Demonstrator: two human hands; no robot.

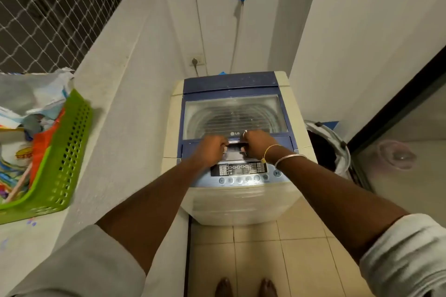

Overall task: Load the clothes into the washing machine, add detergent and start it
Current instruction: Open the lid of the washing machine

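Head cam looking down: bare feet on the beige tiled floor [265, 248], then two forearms reaching out over the cream top-loading washing machine [241, 202]. Just past the grey control panel with its row of round buttons [241, 170], the left grip [212, 149] and the right grip [257, 143] are both curled onto the dark handle recess [235, 149] at the front edge of the blue lid with the clear window [231, 116], one at each end. Lid is down flat, so I'd guess this is the opening step and nothing's loaded; through the window I only see ribbed drum, no clothes. What could go wrong imo: it looks like a fold-in-the-middle lid, so fingers hooked in that recess could get pinched if it folds fast, and if it slips out it slams back down. The wrists also sit right above the buttons, so the gold and silver bangles [287, 158] could bump one. As for laundry, a white bag with a dark inside [337, 147] sits just beside the machine on the right, apart from both grips; can't tell what's in it. Detergent I can't spot, maybe it's in the cluttered green plastic basket [70, 152] on the bench to the left. Further back, a plug sits in the wall socket [196, 60].
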